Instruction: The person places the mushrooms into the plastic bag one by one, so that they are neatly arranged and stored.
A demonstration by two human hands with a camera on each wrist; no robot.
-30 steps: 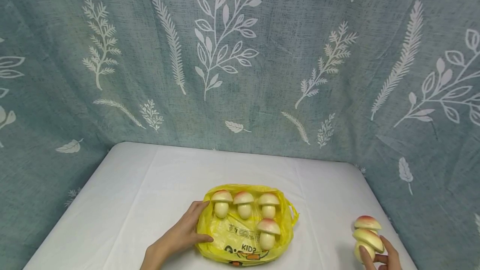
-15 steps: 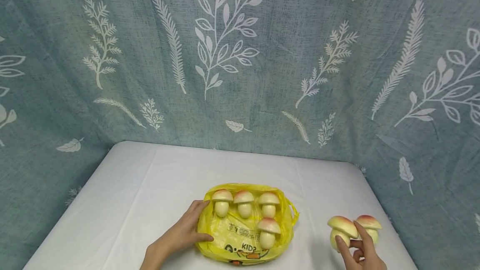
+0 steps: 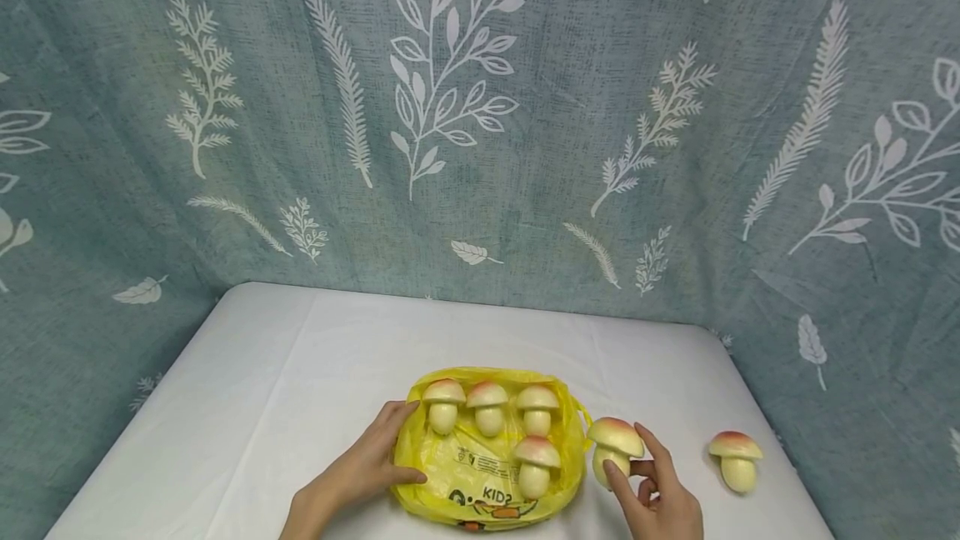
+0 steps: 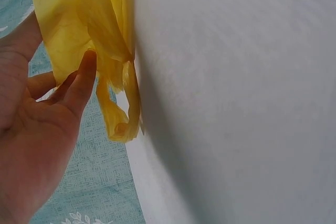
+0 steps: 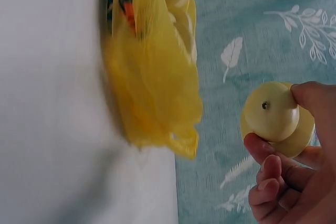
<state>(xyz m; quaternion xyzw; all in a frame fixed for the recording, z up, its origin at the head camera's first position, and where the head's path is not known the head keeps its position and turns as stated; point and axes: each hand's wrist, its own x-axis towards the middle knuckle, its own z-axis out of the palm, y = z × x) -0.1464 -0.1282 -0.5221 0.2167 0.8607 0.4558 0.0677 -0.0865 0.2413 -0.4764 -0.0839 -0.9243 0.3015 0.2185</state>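
A yellow plastic bag (image 3: 465, 461) lies spread with its mouth open on the white-covered table. Inside are several toy mushrooms (image 3: 536, 457) with pale stems and reddish caps. At the bag's left side, my left hand (image 3: 367, 461) holds its wall, thumb over the front rim; in the left wrist view, curved fingers (image 4: 84, 80) touch the outside. Just right of the bag, my right hand (image 3: 660, 494) pinches another toy mushroom (image 3: 617, 437) by stem and cap. That mushroom's round stem base, with a small dark hole, faces the right wrist camera.
One more toy mushroom (image 3: 737, 461) stands on the white table (image 3: 315, 357) near its right edge. A looped bag handle (image 3: 587, 425) sticks out at the bag's right side. Blue-green patterned cloth (image 3: 525, 232) hangs behind and around the table.
My right hand has carried its mushroom left from beside the standing one to the bag's right side. My left hand and the bag have stayed in place.
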